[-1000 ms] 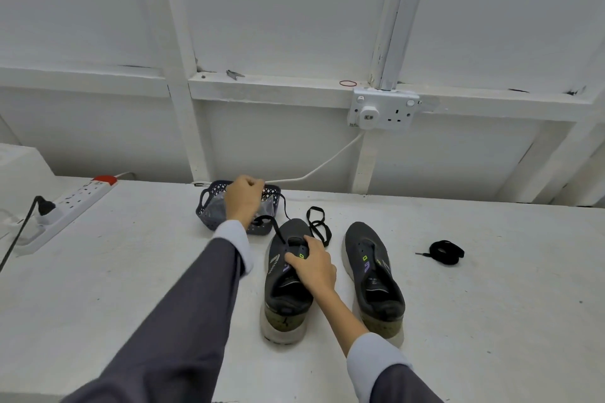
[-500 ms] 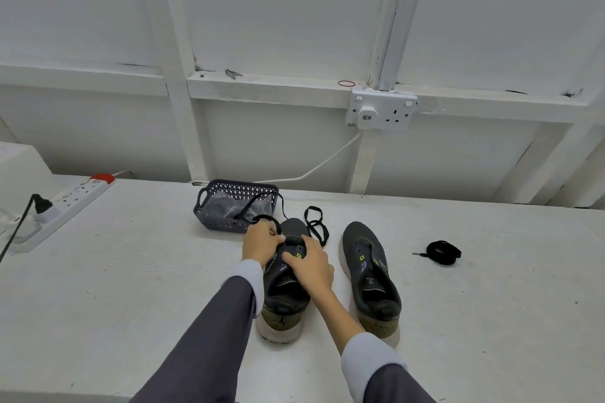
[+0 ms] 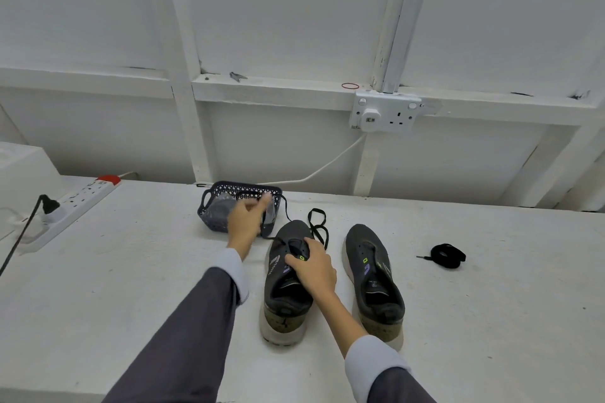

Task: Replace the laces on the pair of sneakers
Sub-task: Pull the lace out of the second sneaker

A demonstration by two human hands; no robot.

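Two dark grey sneakers stand side by side on the white table, toes pointing away from me. My right hand [image 3: 312, 268] presses down on the tongue of the left sneaker [image 3: 285, 291]. A black lace [image 3: 317, 226] runs from that shoe's front eyelets and loops on the table beyond the toe. My left hand [image 3: 245, 222] is raised in front of the basket, fingers pinched on one end of that lace and pulling it up and away. The right sneaker [image 3: 373, 275] has no lace. A coiled black lace [image 3: 447, 255] lies to its right.
A small dark plastic basket [image 3: 209, 206] with a clear wrapper inside stands behind the left sneaker. A white power strip [image 3: 75, 206] with a black plug lies at the far left. A wall socket [image 3: 384, 111] and its cable are on the wall behind.
My left hand went from the basket to the shoe's eyelets and has now drawn back up toward the basket with the lace end. My right hand stayed on the tongue.
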